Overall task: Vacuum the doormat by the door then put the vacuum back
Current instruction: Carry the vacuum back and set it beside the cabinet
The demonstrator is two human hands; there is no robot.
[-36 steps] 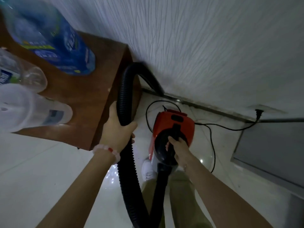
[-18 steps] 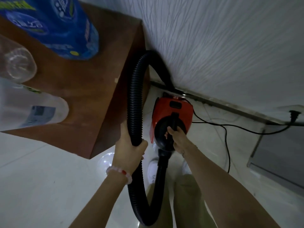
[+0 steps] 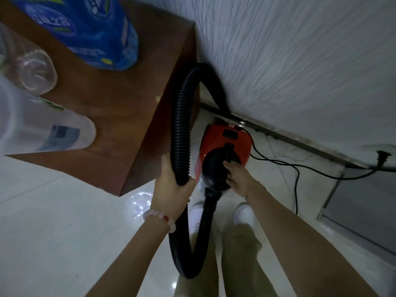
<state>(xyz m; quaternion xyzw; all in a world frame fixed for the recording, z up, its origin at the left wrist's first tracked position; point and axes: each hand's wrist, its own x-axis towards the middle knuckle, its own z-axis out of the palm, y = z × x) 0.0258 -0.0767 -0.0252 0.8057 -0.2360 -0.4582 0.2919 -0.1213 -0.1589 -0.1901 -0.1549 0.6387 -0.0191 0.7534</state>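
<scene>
The orange vacuum (image 3: 222, 144) sits low at the base of the wall (image 3: 300, 61), at about 12 o'clock from my feet, its black front housing facing up toward me. My right hand (image 3: 237, 176) is on that black housing, fingers curled around the black handle bar; I cannot tell whether the vacuum rests on the floor (image 3: 53, 221) or hangs from my grip. My left hand (image 3: 171, 189), at 9 o'clock from the vacuum and just beside it, is wrapped tight around the black ribbed hose (image 3: 182, 125). From that grip the hose climbs toward 12 o'clock, arches over and drops behind the vacuum against the wall; below my left hand it loops down toward 6 o'clock and curves back up into the vacuum's front. A pale bead bracelet (image 3: 159, 219) circles my left wrist.

A black power cord (image 3: 295, 168) runs from the vacuum toward 3 o'clock to a plug (image 3: 383, 157) near the wall. My white shoes (image 3: 244, 215) stand at 6 o'clock from the vacuum. At 10 o'clock is a brown wooden counter (image 3: 111, 108) carrying a blue water jug (image 3: 92, 28) and clear plastic bottles (image 3: 34, 71).
</scene>
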